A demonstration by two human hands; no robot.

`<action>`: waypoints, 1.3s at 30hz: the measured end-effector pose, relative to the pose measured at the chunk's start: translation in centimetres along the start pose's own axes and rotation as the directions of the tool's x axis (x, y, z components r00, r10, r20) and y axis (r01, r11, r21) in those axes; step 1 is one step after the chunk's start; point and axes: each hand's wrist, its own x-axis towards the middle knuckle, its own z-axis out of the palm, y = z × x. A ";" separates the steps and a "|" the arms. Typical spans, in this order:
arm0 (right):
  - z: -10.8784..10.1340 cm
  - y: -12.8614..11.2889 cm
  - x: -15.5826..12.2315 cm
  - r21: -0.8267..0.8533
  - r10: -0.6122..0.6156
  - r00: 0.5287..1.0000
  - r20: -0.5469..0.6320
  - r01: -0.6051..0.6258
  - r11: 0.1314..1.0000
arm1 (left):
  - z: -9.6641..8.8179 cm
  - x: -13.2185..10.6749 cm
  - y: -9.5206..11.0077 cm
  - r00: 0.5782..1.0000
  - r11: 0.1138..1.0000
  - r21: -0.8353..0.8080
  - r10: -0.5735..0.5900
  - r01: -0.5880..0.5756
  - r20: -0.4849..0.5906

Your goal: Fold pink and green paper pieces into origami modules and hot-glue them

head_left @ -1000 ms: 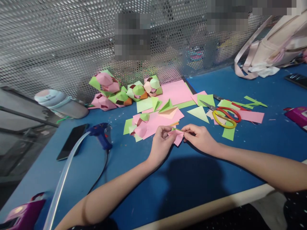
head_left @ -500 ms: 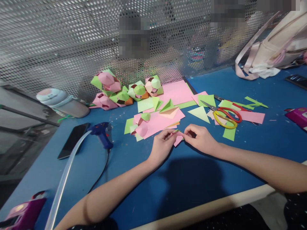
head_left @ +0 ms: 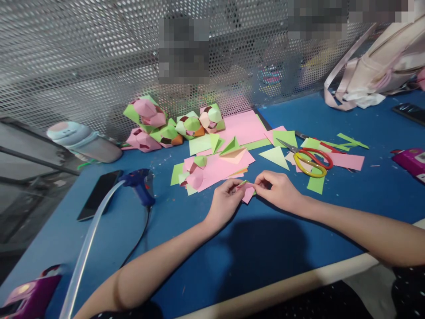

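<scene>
Both my hands meet over the blue table (head_left: pixel 265 248), pinching one small folded pink paper piece (head_left: pixel 248 193) with a green edge. My left hand (head_left: pixel 226 201) grips its left side with closed fingers. My right hand (head_left: pixel 277 191) pinches its right side. Just behind them lies a pile of pink and green paper sheets (head_left: pixel 226 164) with folded triangles. Red-and-yellow scissors (head_left: pixel 310 161) lie to the right of the pile.
Several finished folded paper balls (head_left: pixel 169 126) sit against the perforated metal wall. A blue glue gun (head_left: pixel 139 186), a dark phone (head_left: pixel 98 195) and a bottle (head_left: pixel 83 141) lie on the left. A pink bag (head_left: pixel 381 66) is at back right; purple objects sit at both edges.
The pink piece has been folded smaller between my fingers, and my hands have drawn slightly closer together. Nothing else on the table moved.
</scene>
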 end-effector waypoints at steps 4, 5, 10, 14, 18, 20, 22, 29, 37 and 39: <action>0.0 -0.3 -0.1 0.023 0.002 1.000 -0.001 -0.002 1.000 | 0.1 -0.1 -0.3 1.000 1.000 -0.018 0.016 -0.016 -0.022; 0.1 -0.3 -0.1 0.039 0.021 1.000 0.005 -0.021 0.999 | 0.1 -0.1 -0.3 1.000 1.000 -0.029 0.011 -0.012 -0.029; 0.6 -0.3 -0.3 0.130 0.135 0.989 0.069 -0.143 0.981 | 0.4 -0.4 -0.5 1.000 0.997 -0.077 -0.012 0.012 -0.005; 1.0 -0.4 -0.4 0.054 0.045 0.998 0.050 -0.047 0.997 | 0.6 -0.6 -0.6 1.000 0.996 -0.092 -0.013 0.015 0.027; 1.1 -0.3 -0.5 0.003 -0.041 0.999 0.026 0.041 0.999 | 0.7 -0.6 -0.4 0.999 0.998 -0.057 -0.035 0.036 0.029; 1.2 -0.2 -0.4 0.008 -0.055 0.998 0.006 0.055 0.998 | 0.8 -0.6 -0.3 0.998 0.994 -0.090 -0.062 0.065 0.033; 1.2 -0.1 -0.4 0.020 -0.054 0.998 -0.021 0.055 0.998 | 0.9 -0.5 -0.2 0.995 0.984 -0.151 -0.091 0.097 0.047; 1.4 -0.4 -0.3 0.064 -0.013 1.000 0.017 0.012 0.998 | 0.8 -0.4 -0.3 0.993 0.975 -0.189 -0.118 0.117 0.007; 1.3 -0.1 -0.3 0.062 -0.036 0.999 0.025 0.035 0.998 | 0.8 -0.5 -0.3 0.999 0.991 -0.123 -0.052 0.052 0.001; 1.3 0.0 -0.3 0.064 -0.043 0.999 0.004 0.043 0.997 | 0.8 -0.5 -0.2 1.000 0.996 -0.087 -0.021 0.021 0.002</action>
